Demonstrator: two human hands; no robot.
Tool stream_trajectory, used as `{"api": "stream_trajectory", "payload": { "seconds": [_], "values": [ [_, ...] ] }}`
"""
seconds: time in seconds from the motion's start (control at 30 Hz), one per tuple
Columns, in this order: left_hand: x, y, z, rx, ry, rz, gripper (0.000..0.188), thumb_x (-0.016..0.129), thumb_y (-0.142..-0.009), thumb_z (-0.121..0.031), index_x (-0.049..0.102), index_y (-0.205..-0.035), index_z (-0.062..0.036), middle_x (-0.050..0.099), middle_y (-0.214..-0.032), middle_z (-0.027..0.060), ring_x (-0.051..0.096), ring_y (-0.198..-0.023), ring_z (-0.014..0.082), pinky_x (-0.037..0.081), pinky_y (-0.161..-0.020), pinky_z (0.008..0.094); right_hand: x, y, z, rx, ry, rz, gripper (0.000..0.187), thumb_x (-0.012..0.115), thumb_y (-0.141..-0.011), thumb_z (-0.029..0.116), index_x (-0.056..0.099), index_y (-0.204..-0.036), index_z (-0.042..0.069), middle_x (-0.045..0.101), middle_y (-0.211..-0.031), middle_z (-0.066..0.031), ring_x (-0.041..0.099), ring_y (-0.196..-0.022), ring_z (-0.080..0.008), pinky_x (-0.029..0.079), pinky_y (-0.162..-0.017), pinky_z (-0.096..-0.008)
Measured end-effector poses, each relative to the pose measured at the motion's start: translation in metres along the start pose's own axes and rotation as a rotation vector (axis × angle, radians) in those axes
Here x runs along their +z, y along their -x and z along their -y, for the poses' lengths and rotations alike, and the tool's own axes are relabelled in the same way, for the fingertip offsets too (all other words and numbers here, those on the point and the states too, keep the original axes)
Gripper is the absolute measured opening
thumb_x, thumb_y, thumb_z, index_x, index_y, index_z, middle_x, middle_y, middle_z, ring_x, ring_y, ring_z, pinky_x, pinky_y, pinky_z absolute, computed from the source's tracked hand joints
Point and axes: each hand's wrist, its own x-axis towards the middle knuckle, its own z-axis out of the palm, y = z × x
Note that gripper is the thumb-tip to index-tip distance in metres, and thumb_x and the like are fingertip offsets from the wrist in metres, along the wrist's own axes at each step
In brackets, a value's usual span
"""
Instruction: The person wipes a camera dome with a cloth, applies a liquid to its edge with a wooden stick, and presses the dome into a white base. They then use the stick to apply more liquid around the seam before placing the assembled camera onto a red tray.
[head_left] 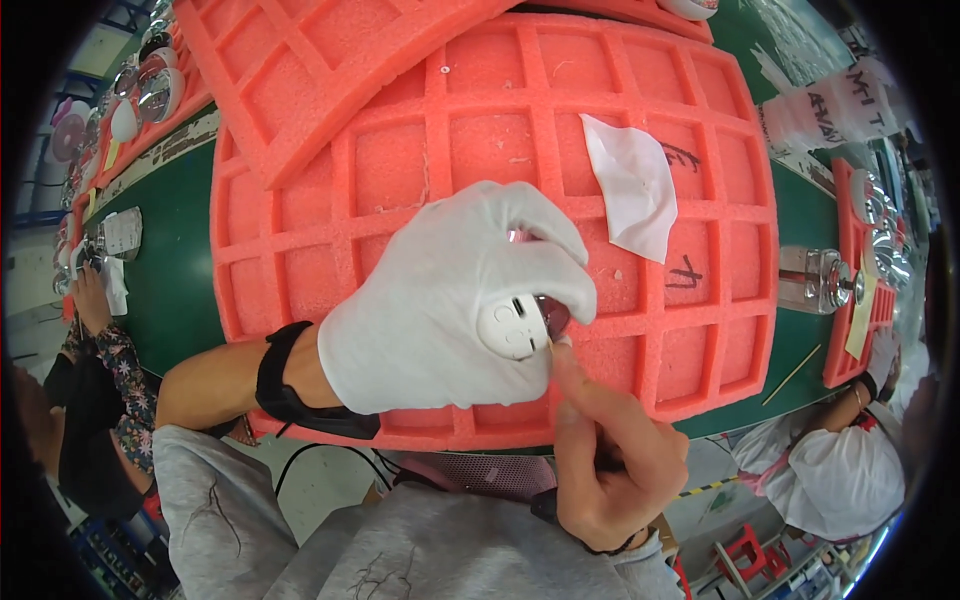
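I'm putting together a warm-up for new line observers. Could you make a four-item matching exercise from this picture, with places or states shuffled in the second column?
1. Left hand
2. Right hand
3. White cloth
4. Glass bottle

A. Lying on the lower coral foam tray
B. Bare, fingers near the device's edge
C. Right of that tray
D. Gloved, holding the white rounded device

Pairs: 1-D, 2-B, 3-A, 4-C

This was a factory workshop, judging by the green workbench [175,275], the big pink foam tray [490,145] divided into square pockets, the rows of rounded parts [160,95] at left, and the co-workers [125,405] seated on both sides near red stools [742,552].
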Motion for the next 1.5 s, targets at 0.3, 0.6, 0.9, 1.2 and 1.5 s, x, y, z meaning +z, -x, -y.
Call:
{"api": "stream_trajectory", "payload": {
  "seconds": [0.3, 0.6, 0.9, 1.2, 1.5],
  "values": [
    [-0.004, -0.001, -0.002, -0.043, 0.040, 0.026, 0.026, 0.082, -0.070, -0.006, 0.072, -0.093, -0.0125, 0.060, -0.112, 0.0101, 0.065, -0.085, 0.0197, 0.052, -0.072, 0.0317, 0.001, -0.007, 0.000, -0.033, 0.036, 0.022, 0.035, 0.062, -0.079, -0.016, 0.075, -0.109, -0.003, 0.066, -0.061, -0.0033, 0.042, -0.045, -0.0001, 0.030, -0.044, -0.0188],
    [-0.001, -0.005, -0.001, -0.003, 0.001, 0.014, 0.038, 0.083, -0.068, -0.004, 0.068, -0.102, -0.0082, 0.063, -0.110, 0.0123, 0.066, -0.090, 0.0225, 0.054, -0.076, 0.0322, 0.002, -0.017, -0.005, -0.100, 0.012, 0.019, 0.025, 0.062, -0.078, -0.015, 0.073, -0.098, -0.006, 0.073, -0.069, -0.0093, 0.046, -0.043, -0.0020, 0.033, -0.042, -0.0203],
    [-0.006, -0.010, -0.008, -0.026, 0.004, 0.004, 0.044, 0.086, -0.061, -0.004, 0.068, -0.102, -0.0084, 0.065, -0.108, 0.0115, 0.066, -0.095, 0.0264, 0.054, -0.078, 0.0348, -0.015, 0.009, -0.025, -0.057, -0.081, -0.061, 0.027, 0.064, -0.078, -0.012, 0.072, -0.103, -0.007, 0.071, -0.069, -0.0092, 0.049, -0.040, -0.0069, 0.040, -0.042, -0.0232],
    [-0.004, -0.002, -0.006, -0.001, 0.039, 0.020, 0.035, 0.081, -0.069, -0.003, 0.071, -0.101, -0.0078, 0.065, -0.111, 0.0105, 0.066, -0.095, 0.0260, 0.054, -0.076, 0.0356, -0.020, 0.007, -0.020, -0.101, -0.107, 0.028, 0.028, 0.065, -0.086, -0.007, 0.070, -0.114, -0.007, 0.075, -0.100, -0.0196, 0.064, -0.060, -0.0158, 0.052, -0.057, -0.0260],
    [-0.019, -0.005, -0.001, -0.164, 0.246, 0.128, 0.031, 0.075, -0.077, -0.002, 0.071, -0.107, -0.0058, 0.061, -0.120, 0.0128, 0.064, -0.100, 0.0265, 0.053, -0.080, 0.0374, -0.002, -0.012, -0.015, -0.113, -0.128, 0.077, 0.025, 0.066, -0.085, -0.009, 0.071, -0.109, -0.006, 0.076, -0.088, -0.0159, 0.061, -0.050, -0.0163, 0.049, -0.050, -0.0260]
  ]
}}
